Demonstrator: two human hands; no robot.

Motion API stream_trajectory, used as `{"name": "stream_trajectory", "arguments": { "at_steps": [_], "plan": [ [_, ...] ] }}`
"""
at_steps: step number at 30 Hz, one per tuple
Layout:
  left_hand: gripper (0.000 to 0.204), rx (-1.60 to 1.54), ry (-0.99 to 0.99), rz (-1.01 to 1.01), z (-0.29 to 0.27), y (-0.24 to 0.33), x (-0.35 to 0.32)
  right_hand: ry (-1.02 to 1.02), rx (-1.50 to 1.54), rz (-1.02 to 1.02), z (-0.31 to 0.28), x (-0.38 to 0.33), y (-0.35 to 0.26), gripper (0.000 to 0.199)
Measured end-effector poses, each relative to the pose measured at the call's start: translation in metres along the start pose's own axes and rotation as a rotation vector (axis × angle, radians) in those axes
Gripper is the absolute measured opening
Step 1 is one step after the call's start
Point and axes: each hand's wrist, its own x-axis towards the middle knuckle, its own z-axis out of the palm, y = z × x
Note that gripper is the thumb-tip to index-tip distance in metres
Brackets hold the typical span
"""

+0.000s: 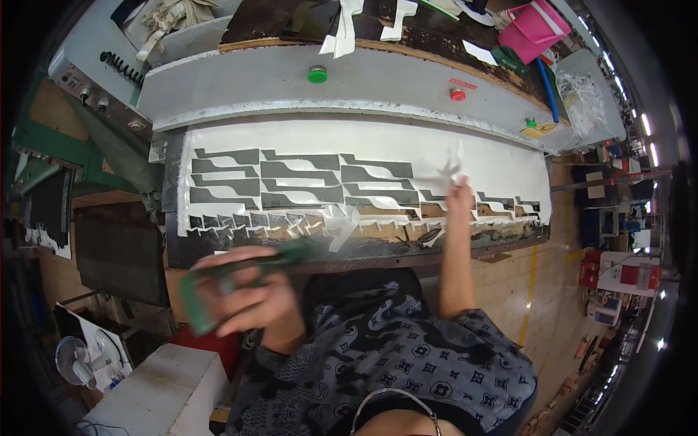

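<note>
My left hand (254, 294) is closed round a green cutting die (198, 301), held off the table's near edge and smeared by motion. At the right part of the white sheet (378, 138), my right hand (459, 190) pinches a small white cut piece (452, 168), also blurred. Rows of long, notched openings run across the sheet's left and middle, showing dark surface through them. Along its near edge the sheet is left as ragged strips. A loose white scrap (342, 227) lies near the middle of that edge.
Beyond the sheet runs a grey machine beam (385, 83) with a green button (317, 74) and a red button (457, 95). On the ledge above stand a pink bucket (534, 30) and white pieces (399, 20). A white box (171, 385) is at lower left.
</note>
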Motion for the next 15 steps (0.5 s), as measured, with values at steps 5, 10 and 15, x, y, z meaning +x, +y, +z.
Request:
{"name": "stream_trajectory", "arguments": {
  "at_steps": [5, 10, 15],
  "plan": [
    [0.038, 0.543, -0.532, 0.087, -0.035, -0.026, 0.058, -0.062, -0.354, -0.407, -0.011, -0.031, -0.068, 0.020],
    [0.030, 0.737, -1.162, -0.162, -0.003, -0.117, -0.018, -0.467, -0.695, -0.978, 0.040, -0.093, -0.084, 0.021],
    [0.029, 0.764, -1.352, -0.162, 0.003, -0.149, -0.079, -0.719, -0.416, -0.873, 0.084, -0.146, -0.095, 0.015]
  ]
}}
